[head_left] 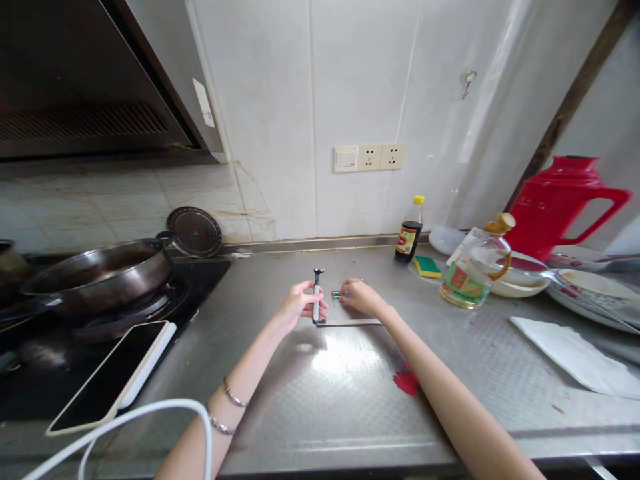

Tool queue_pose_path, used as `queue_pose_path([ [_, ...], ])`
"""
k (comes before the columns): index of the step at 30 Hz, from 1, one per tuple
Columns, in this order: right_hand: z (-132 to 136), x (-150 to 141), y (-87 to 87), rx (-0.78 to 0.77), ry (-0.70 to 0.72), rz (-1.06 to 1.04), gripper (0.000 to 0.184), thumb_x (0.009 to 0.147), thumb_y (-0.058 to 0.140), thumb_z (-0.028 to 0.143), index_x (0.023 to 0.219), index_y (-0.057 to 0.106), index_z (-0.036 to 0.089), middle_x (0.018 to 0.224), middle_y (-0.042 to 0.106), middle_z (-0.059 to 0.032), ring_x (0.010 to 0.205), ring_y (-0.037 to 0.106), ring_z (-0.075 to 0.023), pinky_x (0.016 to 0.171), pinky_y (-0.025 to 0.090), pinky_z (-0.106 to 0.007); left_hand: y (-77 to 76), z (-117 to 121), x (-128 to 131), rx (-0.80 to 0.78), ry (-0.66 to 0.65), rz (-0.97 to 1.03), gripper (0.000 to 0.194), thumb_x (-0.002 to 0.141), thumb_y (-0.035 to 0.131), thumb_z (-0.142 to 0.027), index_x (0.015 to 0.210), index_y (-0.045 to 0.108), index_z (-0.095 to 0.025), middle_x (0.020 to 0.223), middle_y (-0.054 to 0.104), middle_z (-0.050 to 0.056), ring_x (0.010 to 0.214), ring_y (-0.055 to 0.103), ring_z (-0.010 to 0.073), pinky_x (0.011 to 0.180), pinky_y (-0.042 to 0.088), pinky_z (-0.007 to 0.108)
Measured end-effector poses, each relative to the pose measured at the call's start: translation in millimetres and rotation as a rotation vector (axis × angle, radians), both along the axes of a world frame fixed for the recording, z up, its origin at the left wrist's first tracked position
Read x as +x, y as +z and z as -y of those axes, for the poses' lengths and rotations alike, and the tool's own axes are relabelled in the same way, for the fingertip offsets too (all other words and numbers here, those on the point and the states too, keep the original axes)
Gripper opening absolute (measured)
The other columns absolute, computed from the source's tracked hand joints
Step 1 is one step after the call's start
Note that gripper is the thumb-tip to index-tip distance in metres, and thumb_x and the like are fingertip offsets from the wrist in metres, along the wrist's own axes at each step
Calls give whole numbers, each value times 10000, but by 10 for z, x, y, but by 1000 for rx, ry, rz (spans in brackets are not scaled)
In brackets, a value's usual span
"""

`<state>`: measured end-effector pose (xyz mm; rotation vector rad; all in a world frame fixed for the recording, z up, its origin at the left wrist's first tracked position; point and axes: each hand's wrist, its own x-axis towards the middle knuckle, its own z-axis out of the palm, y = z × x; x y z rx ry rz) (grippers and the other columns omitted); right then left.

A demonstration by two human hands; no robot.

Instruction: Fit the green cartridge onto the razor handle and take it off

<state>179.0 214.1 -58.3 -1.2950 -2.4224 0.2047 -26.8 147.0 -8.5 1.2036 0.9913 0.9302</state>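
While the left hand [298, 304] grips a gray-handled tool [317, 299], the right hand [362, 297] pinches a small greenish item [335, 295].

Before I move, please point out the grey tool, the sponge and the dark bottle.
Grey tool [316, 309]: head view, lower part of its handle.
Sponge [429, 273]: head view, its yellow part.
Dark bottle [407, 238]: head view, its label.

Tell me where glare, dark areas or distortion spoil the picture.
Head view: glare whitens the counter nearer the camera than both hands; range hood sits dark; wide-angle stretch seems to tilt the red flask; the small piece at the right hand lacks readable detail.
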Motion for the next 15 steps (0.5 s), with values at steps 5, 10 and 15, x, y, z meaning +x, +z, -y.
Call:
queue_pose_path([
  [5,0,-15,-3,-10,-25,14,187,787,555,266,861,708,186,961,627,-88,934,564,-186,818,386,-241,2,-1,0,4,-7,3,226,687,619,-211,861,489,-147,671,672,90,531,655,210,470,501,268],
  [10,-8,-23,-18,-4,-22,8,178,791,548,245,850,700,173,953,625,-89,920,567,-184,796,388,-237,0,-1,-6,6,-6,4,230,688,621,-217,863,489,-148,681,673,93,535,657,210,468,499,263],
  [15,2,-26,-15,9,-25,-6,149,779,562,220,838,690,170,943,619,-80,911,569,-179,783,388,-231,7,3,-4,0,-9,4,224,686,621,-208,858,490,-147,671,671,86,529,654,206,473,503,268],
])
